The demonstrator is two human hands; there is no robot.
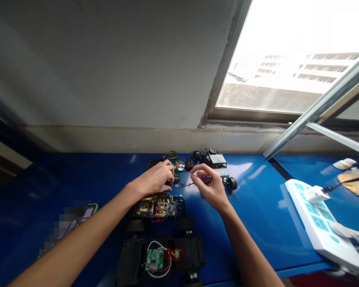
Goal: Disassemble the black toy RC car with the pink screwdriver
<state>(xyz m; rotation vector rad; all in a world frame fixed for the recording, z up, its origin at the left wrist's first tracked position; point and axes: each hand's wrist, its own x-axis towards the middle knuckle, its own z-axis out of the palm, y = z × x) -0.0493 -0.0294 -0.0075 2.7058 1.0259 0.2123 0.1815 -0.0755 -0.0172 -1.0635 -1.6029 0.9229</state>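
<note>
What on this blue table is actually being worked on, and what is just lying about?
Being worked on:
- small parts under the left hand
- row of screws by the right hand
- toy car
- open chassis
- black chassis with green board

Lying about:
- power strip
- phone
- yellow thing

Indistinct tiny part (pixel 206 179) in right fingers (pixel 198 170)

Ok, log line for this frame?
left hand: on small parts | right hand: pinched shut, contents unclear | nearby: open chassis, toy car, power strip
</note>
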